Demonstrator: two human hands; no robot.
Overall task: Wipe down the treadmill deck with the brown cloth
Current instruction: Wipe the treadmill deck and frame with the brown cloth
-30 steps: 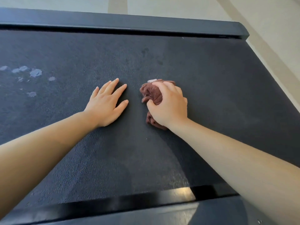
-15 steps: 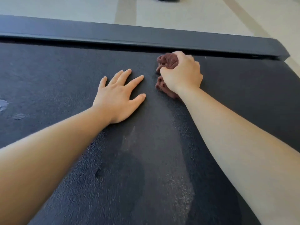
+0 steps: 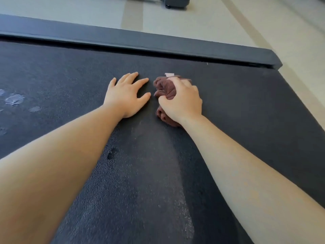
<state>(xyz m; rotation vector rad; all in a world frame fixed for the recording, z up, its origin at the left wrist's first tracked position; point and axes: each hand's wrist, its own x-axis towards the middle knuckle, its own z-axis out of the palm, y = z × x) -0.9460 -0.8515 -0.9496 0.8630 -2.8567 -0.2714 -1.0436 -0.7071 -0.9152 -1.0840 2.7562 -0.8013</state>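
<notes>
The treadmill deck [image 3: 237,111] is a broad black belt with a fine, grainy, matte texture that fills most of the view. A pale, dull streak [image 3: 158,166] runs down its middle between the two forearms, widening toward the near edge, with a small dark blotch at its left border. Whitish, patchy smudges [image 3: 15,99] sit on the belt at the far left. Along the far side of the belt runs a smooth, straight dark rail [image 3: 140,41], ending in a squared corner at the right.

The brown cloth [image 3: 166,89] is soft and crumpled into a wrinkled wad, lying on the belt a little short of the rail, near the middle of the deck. A small white tag [image 3: 169,74] sticks out at its far end.

Beyond the rail lies a light, smooth floor [image 3: 219,23] crossed by tan stripes, and the base of a grey object [image 3: 175,1] shows at the top edge. The right forearm and hand cover much of the cloth, so only its left side and a lump near the wrist show.

The left hand [image 3: 126,96] lies flat on the belt, palm down, fingers straight and slightly spread, holding nothing. Just beside it, not touching, the right hand [image 3: 182,101] grips the cloth, fingers curled over the top and thumb tucked into its left side, pressing it onto the belt.
</notes>
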